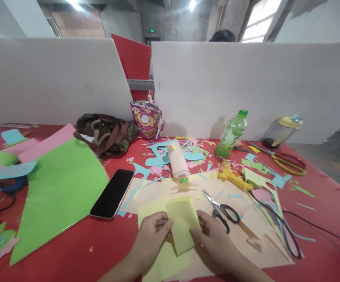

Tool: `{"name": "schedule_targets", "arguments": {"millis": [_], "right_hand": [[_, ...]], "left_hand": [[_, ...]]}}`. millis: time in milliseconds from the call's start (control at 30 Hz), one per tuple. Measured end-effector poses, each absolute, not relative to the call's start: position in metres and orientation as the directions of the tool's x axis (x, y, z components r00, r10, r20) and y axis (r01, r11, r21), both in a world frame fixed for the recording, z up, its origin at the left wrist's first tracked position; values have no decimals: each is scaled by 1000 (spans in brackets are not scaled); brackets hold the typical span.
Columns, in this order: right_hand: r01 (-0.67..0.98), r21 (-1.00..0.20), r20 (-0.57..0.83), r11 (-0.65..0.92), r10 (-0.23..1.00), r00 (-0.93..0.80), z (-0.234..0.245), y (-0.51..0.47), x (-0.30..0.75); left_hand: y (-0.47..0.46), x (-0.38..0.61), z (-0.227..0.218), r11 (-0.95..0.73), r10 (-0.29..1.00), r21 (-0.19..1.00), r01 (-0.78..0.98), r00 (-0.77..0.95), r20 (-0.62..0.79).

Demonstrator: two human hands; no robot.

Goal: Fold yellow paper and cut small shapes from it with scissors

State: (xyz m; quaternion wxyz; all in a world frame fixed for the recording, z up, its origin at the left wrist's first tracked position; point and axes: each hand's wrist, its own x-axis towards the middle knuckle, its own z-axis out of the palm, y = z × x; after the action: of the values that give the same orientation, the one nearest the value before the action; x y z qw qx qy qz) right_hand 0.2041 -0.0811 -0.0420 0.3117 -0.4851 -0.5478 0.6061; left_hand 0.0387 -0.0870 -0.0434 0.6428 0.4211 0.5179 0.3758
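A folded piece of yellow paper [183, 227] is held upright between my two hands, tilted slightly to the left. My left hand [155, 233] pinches its left edge, thumb in front and fingers curled behind. On the opposite edge my right hand [212, 235] grips it the same way. Below lies a larger yellow sheet [150, 262], on top of a peach sheet [263, 235]. Black-handled scissors [221, 209], blades partly spread, rest just beyond my right hand. Farther back lies a small bottle wrapped in peach paper [178, 160], its green cap towards me.
A black phone [112, 194] and a green sheet [67, 196] lie left. A yellow glue gun [234, 178] with a black cord, a green drink bottle [231, 135] and large red-and-yellow-handled scissors [287, 160] are right. Paper scraps [158, 150], a bag [108, 133] and a snack pouch [146, 119] sit behind.
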Motion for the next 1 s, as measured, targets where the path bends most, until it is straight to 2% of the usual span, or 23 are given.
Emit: {"name": "schedule_targets", "arguments": {"millis": [267,600,1000], "right_hand": [[127,-971,-238,-205,899,-368,-42,-82,205],[226,-960,-241,-166,902,-360,-44,-81,205],[252,-956,-239,-149,895,-377,-42,-81,206]], "left_hand": [[-87,39,-48,383,916,924,-20,138,-377],[-88,40,-43,363,918,929,68,144,-369],[-90,39,-39,340,920,937,82,176,-349]]}}
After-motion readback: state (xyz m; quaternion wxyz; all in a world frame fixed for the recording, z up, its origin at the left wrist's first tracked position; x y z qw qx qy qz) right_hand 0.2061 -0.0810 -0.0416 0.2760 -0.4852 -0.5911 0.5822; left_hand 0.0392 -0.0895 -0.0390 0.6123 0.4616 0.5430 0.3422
